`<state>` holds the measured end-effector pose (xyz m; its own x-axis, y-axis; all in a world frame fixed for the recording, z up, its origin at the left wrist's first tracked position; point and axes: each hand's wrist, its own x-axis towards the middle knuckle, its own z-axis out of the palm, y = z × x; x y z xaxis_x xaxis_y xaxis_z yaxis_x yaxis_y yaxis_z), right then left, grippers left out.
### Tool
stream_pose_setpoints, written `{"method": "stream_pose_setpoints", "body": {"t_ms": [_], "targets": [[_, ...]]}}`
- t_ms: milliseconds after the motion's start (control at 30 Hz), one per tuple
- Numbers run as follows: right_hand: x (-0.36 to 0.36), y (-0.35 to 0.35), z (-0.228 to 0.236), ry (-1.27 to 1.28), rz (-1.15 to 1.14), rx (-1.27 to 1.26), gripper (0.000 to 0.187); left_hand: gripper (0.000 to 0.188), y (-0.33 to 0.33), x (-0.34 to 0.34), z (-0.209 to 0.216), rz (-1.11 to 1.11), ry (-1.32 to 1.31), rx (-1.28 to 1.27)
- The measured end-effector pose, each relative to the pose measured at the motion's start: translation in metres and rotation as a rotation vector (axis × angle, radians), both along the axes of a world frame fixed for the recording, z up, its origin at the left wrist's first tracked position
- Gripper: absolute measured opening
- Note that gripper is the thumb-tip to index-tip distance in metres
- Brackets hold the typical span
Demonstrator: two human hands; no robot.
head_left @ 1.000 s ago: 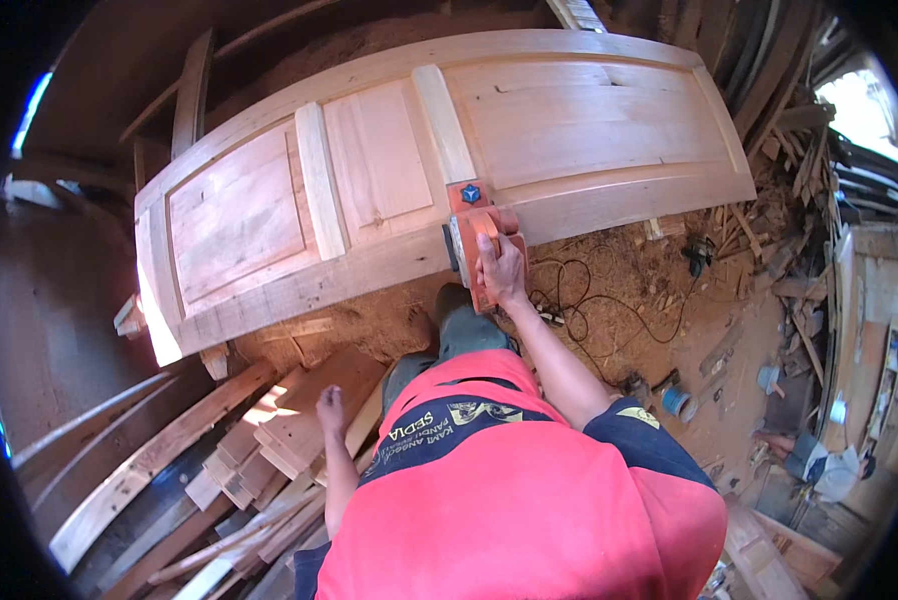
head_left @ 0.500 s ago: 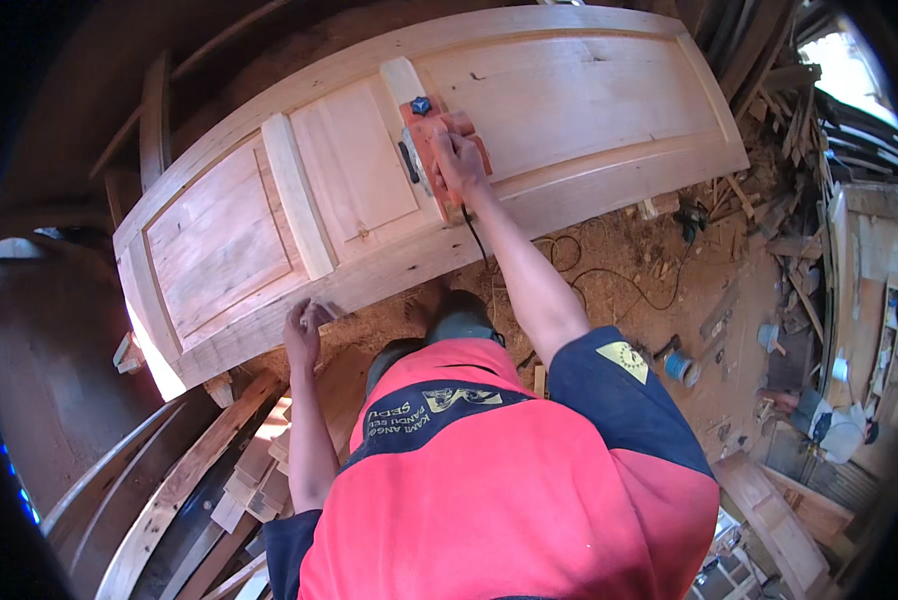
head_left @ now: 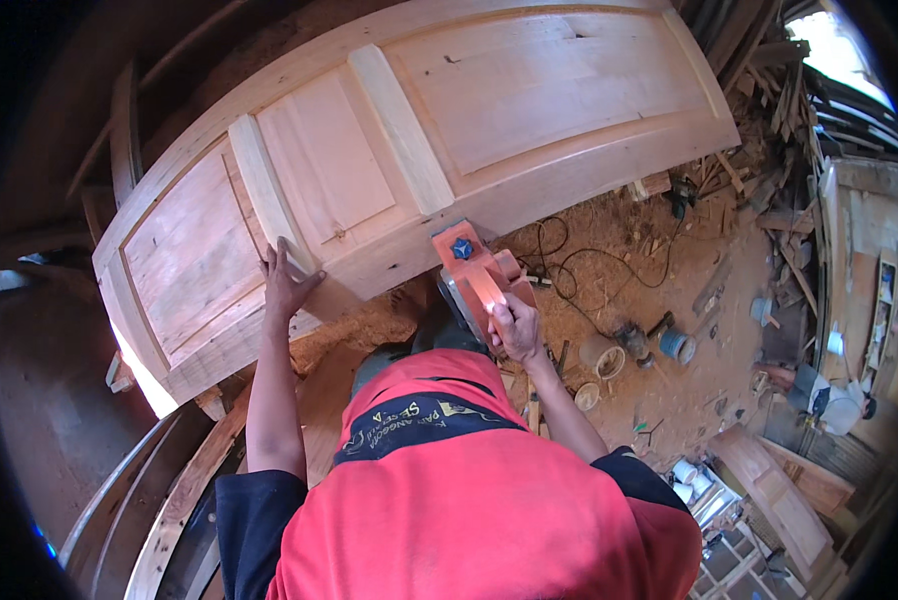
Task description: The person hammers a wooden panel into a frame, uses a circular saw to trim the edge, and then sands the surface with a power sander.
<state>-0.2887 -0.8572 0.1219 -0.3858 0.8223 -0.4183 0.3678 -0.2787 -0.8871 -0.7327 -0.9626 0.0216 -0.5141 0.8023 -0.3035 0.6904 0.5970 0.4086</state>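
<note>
A pale wooden panelled door [head_left: 569, 180] lies flat across the far side, with two crosswise rails between its panels. My right hand [head_left: 516, 328] is closed around the handle of an orange electric planer [head_left: 481, 280] with a blue front knob. The planer's front end touches or overlaps the door's near edge, and its rear hangs toward my body. My left hand [head_left: 289, 283] lies on the door's near edge beside the left rail [head_left: 267, 180], fingers spread, holding nothing. The planer's underside is hidden.
Wood shavings and a dark cord [head_left: 619, 278] cover the floor right of me. Tubs and a blue-wrapped roll [head_left: 677, 346] stand there. Long boards [head_left: 184, 490] are stacked at lower left. Scrap wood piles up at the far right, near a workbench [head_left: 869, 270].
My right hand has drawn the planer back from the middle of the door to its near edge. My left hand has moved onto the door, and the view has shifted slightly.
</note>
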Motion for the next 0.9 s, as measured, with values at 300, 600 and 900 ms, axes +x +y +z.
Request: {"method": "stream_pose_setpoints", "body": {"t_ms": [300,600,900], "targets": [[-0.042,0.044,-0.005,0.060,0.018,0.031,0.054,0.120,0.001,0.002,0.010,0.028,-0.061,0.016],[-0.117,0.114,-0.013,0.132,0.037,0.096,0.053,0.121,0.004,0.005,0.016,0.077,-0.081,-0.004],[-0.222,0.210,-0.026,0.207,0.042,0.174,0.057,0.123,0.002,0.004,0.011,0.059,-0.084,0.039]]}}
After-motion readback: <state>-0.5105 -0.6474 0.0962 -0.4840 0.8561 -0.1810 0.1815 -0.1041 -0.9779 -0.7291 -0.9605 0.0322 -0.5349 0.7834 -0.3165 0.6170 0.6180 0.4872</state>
